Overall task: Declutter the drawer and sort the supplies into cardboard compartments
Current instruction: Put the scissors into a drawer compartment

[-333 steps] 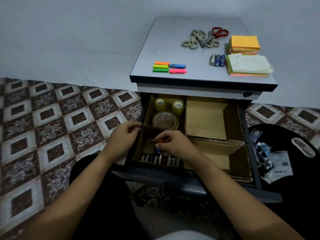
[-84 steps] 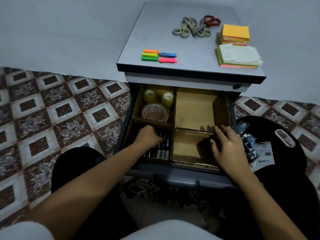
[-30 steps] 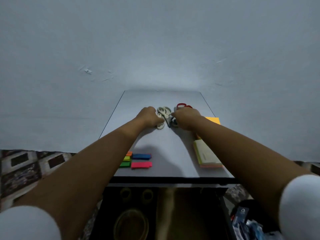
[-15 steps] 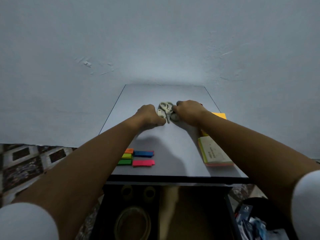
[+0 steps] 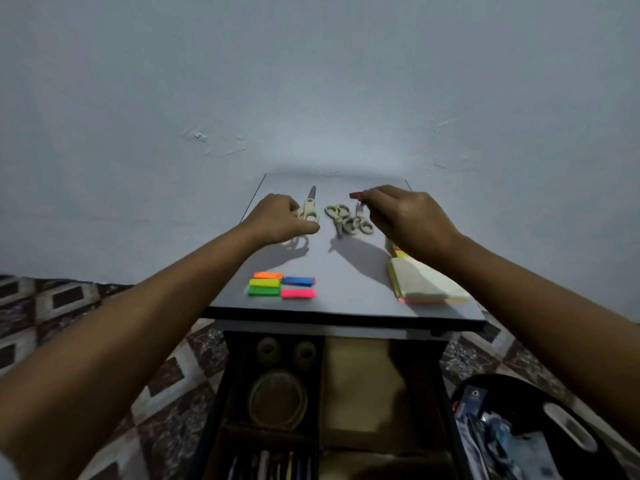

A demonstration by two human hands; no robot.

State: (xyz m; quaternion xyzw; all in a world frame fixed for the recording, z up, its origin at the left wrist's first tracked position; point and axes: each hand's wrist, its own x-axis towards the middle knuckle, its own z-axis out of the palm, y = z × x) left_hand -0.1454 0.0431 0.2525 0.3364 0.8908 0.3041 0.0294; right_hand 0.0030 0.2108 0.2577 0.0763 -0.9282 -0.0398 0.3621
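left hand [image 5: 280,218] curls round the handles of a beige pair of scissors [image 5: 309,209], its blade pointing at the wall, low over the desk [image 5: 346,271]. right hand [image 5: 407,220] pinches the red-handled scissors [image 5: 355,195] at the handle. between the two hands, more beige scissors [image 5: 348,221] lie tangled. nearer the edge sit coloured sticky flags [image 5: 281,285] and a sticky-note stack [image 5: 427,285]. below, in the open drawer [image 5: 227,386], the cardboard compartments [image 5: 360,386] hold tape rolls [image 5: 277,398] on the left.
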